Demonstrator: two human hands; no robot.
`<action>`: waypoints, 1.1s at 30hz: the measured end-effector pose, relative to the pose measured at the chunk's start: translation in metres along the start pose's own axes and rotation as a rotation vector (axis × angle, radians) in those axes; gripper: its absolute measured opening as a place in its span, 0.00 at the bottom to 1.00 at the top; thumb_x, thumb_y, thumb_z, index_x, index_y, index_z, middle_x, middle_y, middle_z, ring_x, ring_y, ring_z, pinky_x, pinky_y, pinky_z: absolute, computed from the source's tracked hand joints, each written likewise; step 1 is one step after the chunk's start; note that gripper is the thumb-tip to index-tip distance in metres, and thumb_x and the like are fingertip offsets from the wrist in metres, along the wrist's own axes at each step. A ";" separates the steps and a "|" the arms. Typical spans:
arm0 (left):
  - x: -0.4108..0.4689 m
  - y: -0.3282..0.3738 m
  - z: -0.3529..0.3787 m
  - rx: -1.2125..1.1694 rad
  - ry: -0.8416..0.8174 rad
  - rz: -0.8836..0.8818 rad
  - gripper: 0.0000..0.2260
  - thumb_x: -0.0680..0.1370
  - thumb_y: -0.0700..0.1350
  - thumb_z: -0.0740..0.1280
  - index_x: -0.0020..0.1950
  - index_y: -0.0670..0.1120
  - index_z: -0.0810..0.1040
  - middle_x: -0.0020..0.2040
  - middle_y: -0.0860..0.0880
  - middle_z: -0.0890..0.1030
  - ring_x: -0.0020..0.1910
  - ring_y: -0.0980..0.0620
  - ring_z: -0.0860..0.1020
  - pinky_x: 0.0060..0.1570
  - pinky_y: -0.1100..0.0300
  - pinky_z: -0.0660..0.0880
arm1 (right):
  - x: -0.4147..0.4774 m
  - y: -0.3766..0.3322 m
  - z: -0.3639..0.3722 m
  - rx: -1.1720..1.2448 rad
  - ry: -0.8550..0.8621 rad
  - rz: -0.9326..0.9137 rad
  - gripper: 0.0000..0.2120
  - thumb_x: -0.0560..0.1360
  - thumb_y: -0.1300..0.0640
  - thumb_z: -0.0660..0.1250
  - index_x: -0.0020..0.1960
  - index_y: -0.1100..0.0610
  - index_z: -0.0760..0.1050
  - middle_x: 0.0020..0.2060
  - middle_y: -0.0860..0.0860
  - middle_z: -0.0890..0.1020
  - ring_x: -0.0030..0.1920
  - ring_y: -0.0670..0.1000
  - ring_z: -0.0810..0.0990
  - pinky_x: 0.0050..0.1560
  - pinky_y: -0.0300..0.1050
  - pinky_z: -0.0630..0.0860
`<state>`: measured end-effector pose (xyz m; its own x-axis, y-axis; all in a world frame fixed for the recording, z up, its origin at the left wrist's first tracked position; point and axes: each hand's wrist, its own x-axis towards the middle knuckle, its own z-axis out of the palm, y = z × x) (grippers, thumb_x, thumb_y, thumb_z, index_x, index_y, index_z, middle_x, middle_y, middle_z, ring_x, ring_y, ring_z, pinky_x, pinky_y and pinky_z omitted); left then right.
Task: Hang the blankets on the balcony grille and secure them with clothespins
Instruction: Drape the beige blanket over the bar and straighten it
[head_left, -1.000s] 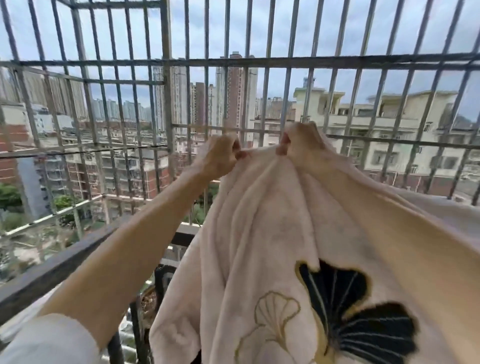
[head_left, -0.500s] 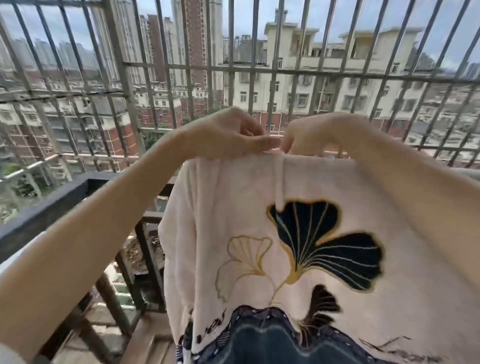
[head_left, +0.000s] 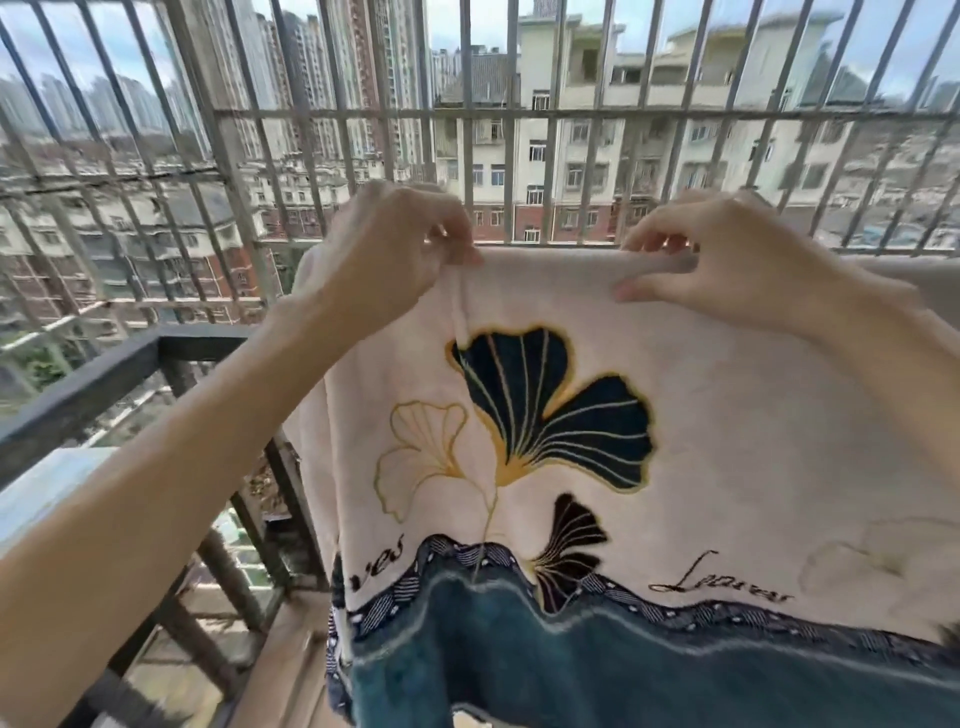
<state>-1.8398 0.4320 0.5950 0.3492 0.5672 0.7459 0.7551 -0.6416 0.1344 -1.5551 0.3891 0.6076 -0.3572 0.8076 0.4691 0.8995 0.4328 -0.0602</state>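
I have the blanket (head_left: 675, 415) draped over the horizontal rail of the balcony grille (head_left: 519, 111), its printed face hanging toward me below that rail. My left hand (head_left: 395, 244) pinches the top fold at the rail, thumb and fingertips closed on a small ridge of cloth; my right hand (head_left: 727, 260), further along the same rail, pinches the fold too, thumb under and fingers curled over the edge. No clothespin is visible anywhere near the rail, so I judge the pinning step has not begun. The risk I see: the heavy dark teal lower part hangs on my side, and how much cloth lies beyond the rail I cannot tell, so if I let go with both hands to fetch a pin, the weight may drag the whole thing back off the rail. Uneven tugging could also bunch the fold at the left end, where a crease runs down from my pinch. Below the ginkgo leaf print (head_left: 550, 410), script lettering reads "Leaves" (head_left: 722, 582) under my right hand, with a partial "ves" under my left.
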 end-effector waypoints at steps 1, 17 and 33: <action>0.002 0.004 0.001 0.023 -0.012 -0.013 0.02 0.76 0.46 0.72 0.47 0.50 0.84 0.42 0.59 0.80 0.41 0.59 0.79 0.50 0.56 0.80 | -0.004 0.006 0.002 0.019 0.031 0.014 0.24 0.67 0.41 0.73 0.57 0.54 0.79 0.47 0.48 0.80 0.47 0.48 0.76 0.51 0.41 0.69; -0.123 0.095 0.105 0.120 0.009 -0.665 0.26 0.76 0.68 0.59 0.55 0.47 0.75 0.52 0.48 0.79 0.48 0.46 0.80 0.47 0.50 0.78 | -0.075 -0.003 0.082 0.223 0.673 0.066 0.13 0.75 0.60 0.68 0.59 0.62 0.76 0.56 0.57 0.75 0.59 0.55 0.72 0.64 0.43 0.65; -0.161 0.075 0.174 -0.064 -0.150 -0.484 0.12 0.82 0.49 0.61 0.45 0.44 0.78 0.38 0.45 0.83 0.36 0.45 0.80 0.33 0.55 0.72 | -0.121 0.018 0.221 0.032 -0.006 0.553 0.46 0.64 0.19 0.49 0.52 0.59 0.75 0.45 0.53 0.79 0.45 0.55 0.80 0.42 0.49 0.79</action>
<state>-1.7426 0.3825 0.3718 0.0475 0.8722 0.4868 0.8161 -0.3149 0.4846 -1.5509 0.3878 0.3546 0.1646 0.9203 0.3550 0.9455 -0.0446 -0.3226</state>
